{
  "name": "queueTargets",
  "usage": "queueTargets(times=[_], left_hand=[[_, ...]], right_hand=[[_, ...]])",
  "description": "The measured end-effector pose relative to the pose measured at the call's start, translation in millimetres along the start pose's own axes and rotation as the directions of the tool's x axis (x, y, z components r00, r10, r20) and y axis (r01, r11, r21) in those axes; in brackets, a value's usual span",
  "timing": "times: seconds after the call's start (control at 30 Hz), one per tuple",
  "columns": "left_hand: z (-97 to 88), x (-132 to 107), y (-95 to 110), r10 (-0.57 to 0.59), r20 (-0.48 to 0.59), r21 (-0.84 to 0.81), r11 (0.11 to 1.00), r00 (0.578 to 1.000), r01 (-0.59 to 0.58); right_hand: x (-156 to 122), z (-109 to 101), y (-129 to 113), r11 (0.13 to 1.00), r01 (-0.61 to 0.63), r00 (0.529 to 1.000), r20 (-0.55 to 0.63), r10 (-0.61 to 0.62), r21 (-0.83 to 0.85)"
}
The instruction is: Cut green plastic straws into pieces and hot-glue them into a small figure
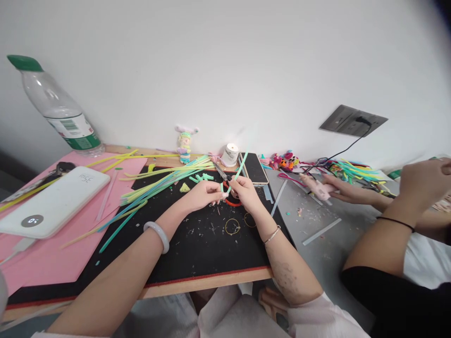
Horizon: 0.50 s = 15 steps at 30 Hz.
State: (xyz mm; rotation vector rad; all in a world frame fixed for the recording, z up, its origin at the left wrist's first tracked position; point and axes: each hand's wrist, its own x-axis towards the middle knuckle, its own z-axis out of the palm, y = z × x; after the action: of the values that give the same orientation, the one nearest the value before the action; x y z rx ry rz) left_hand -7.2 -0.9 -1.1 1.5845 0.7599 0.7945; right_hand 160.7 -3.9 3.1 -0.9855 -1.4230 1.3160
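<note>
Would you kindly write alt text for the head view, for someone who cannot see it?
A person's left hand and right hand hold a pale green strip over a black mat. To their left are yellow, green and blue strips, a white power bank and a green-capped bottle; at right, another person's hand grips a pale pink tool.

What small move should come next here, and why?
Probably bend the green pipe cleaner a little more: its lower end looks bent between the fingertips of the left hand and right hand, while its upper part sticks out straight.
</note>
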Motion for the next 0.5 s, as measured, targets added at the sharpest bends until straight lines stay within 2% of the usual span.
queueTargets(times=[0.13, 0.3, 0.5], left_hand=[[0.1, -2, 0, -0.043, 0.152, 0.005, 0.999, 0.987, 0.042], [-2.0, -4, 3, -0.099, 0.239, -0.014, 0.994, 0.966, 0.106], [-5.6, -7, 7, -0.174, 0.368, 0.002, 0.982, 0.913, 0.187]], right_hand=[[-2, 2, 0, 0.999, -0.018, 0.997, 0.08, 0.021, -0.048], [-5, 3, -6, 0.993, -0.074, 0.977, 0.192, 0.091, -0.096], [-6, -2, -10, 0.981, -0.096, 0.915, 0.373, 0.152, -0.166]])
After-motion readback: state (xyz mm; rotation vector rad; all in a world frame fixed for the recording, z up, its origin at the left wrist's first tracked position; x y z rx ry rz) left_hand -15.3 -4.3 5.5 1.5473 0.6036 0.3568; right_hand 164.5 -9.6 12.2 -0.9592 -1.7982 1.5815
